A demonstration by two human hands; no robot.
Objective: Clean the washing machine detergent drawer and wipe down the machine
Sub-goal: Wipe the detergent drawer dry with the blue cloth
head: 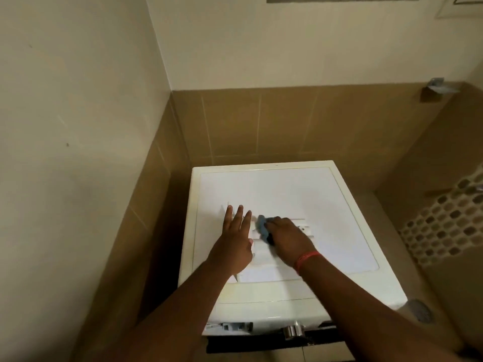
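In a tan-tiled corner, the white plastic detergent drawer [277,239] lies on the washing machine's top [339,194], directly under the right hand [287,239] clutching a blue cloth [262,227], left hand [235,244] flat, fingers [239,215] spread, steadying it.

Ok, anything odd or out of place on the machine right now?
One thing: the detergent drawer lies out of its slot on the washing machine top, and its slot gapes open. The left hand steadies it flat; the right hand rubs it with a blue cloth.

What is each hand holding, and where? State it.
The right hand grips a blue cloth, bunched under its fingers. The left hand holds nothing.
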